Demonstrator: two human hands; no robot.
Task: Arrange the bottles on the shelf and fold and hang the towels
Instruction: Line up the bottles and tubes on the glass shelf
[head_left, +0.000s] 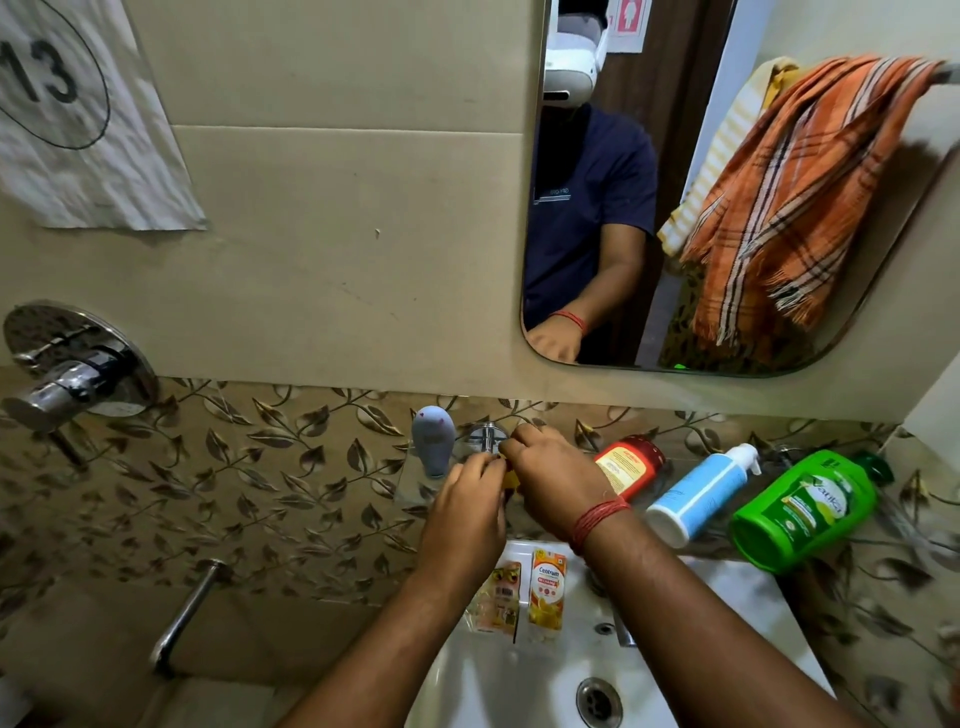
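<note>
**Two hands, four bottles, two towels – quick count from the sink**

Nearest to us is the white sink (519, 680), with one drain and two sachets (524, 597) propped at its back rim. Our two arms reach over it, so the basin in front is mostly covered by forearms.

Just past that, both hands meet at the glass shelf (415, 493). The left hand (467, 514) and the right hand (556, 483) have fingers curled in around one small yellow item (509, 480) between them; it's mostly hidden, so we can't tell what it is. The right wrist has a red thread band (597, 519).

Bottles on the shelf, we count four: one grey bottle (434, 439) standing left of the hands, then three lying down on the right – a red bottle (631, 465), a white-and-blue pump bottle (701, 493) and a green bottle (805, 509), which sits near the right wall corner. The stretch of shelf between the grey bottle and the hands is tight.

Further up, two towels on the rail: an orange plaid towel (800, 208) bunched over a yellow striped towel (727, 140). One mirror (613, 182) beside them, one paper sign (78, 114) top left, one wall tap (72, 369) at the left.
</note>
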